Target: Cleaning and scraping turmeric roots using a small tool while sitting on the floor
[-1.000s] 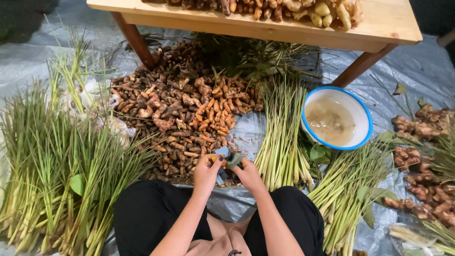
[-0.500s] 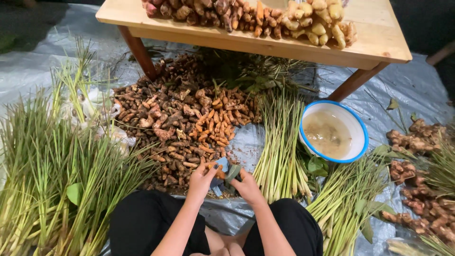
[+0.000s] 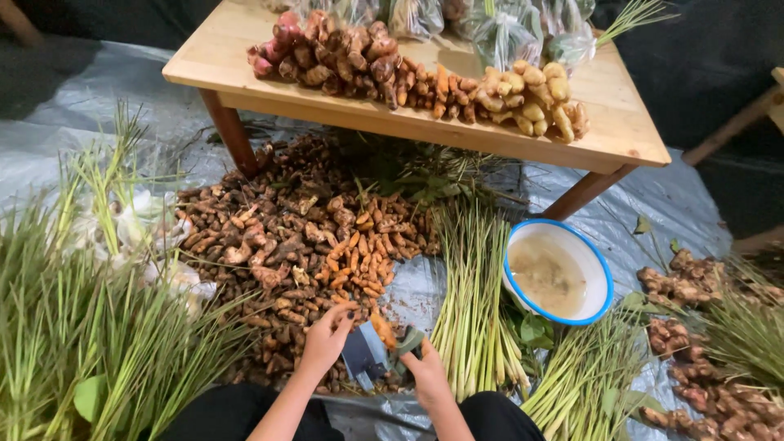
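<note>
My left hand point(image 3: 327, 339) and my right hand point(image 3: 426, 374) are close together at the near edge of a big pile of brown and orange turmeric roots point(image 3: 302, 245) on the grey plastic sheet. Between them sits a small dark blade-like tool point(image 3: 365, 355) with an orange root piece point(image 3: 382, 331) against it. My left fingers touch the tool's left side. My right hand closes around a greenish part point(image 3: 411, 341) of the tool. My legs in black are at the bottom.
A low wooden table point(image 3: 621, 122) at the back holds rows of roots and ginger point(image 3: 535, 98) plus plastic bags. Lemongrass bundles point(image 3: 474, 294) lie beside a white blue-rimmed bowl point(image 3: 600, 286). Tall green stalks point(image 3: 90, 343) fill the left; more roots point(image 3: 702, 343) lie right.
The camera has tilted up, showing more of the table top. My hands stay at the pile's near edge, still working the small tool and orange root.
</note>
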